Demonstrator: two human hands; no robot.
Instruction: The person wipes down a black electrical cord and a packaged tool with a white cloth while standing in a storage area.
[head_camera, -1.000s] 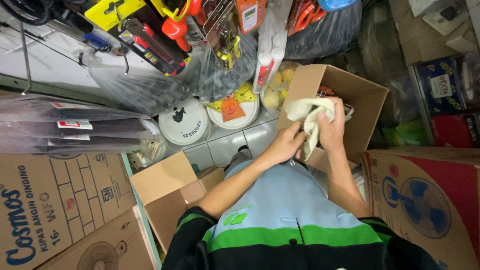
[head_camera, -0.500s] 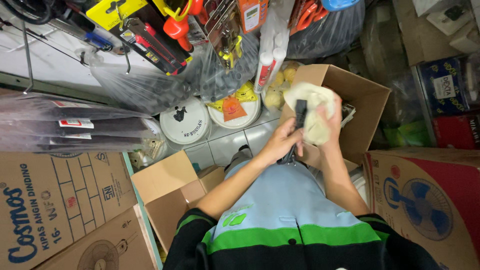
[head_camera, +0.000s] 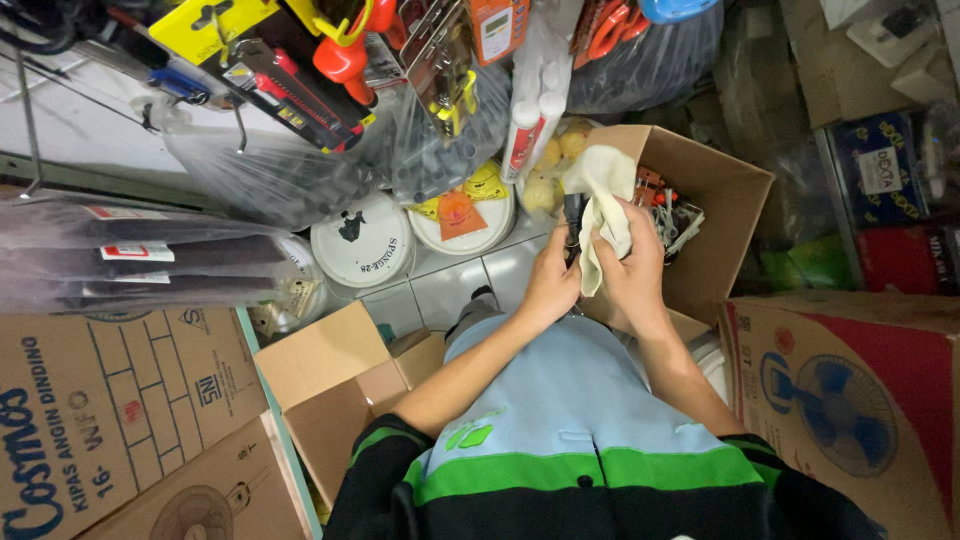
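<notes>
Dark tool (head_camera: 573, 225), upright over open cardboard box (head_camera: 735, 215), gripped low by left hand (head_camera: 552, 285), right hand (head_camera: 632, 275) pinching cream cloth (head_camera: 603, 195) round it; wiping apparently midway, box contents unwiped.

You look down on a cramped storeroom floor of pale grey tiles (head_camera: 455, 285), almost wholly covered by stock. Flat brown cartons (head_camera: 110, 400) printed with fan drawings lean at your left, and another fan carton (head_camera: 850, 400) stands at your right. Packaged hand tools (head_camera: 270, 70) hang on hooks overhead, beside clear plastic bags (head_camera: 280, 170). Two round white lids (head_camera: 360, 245) lie on the tiles. The light is even and indoor.
</notes>
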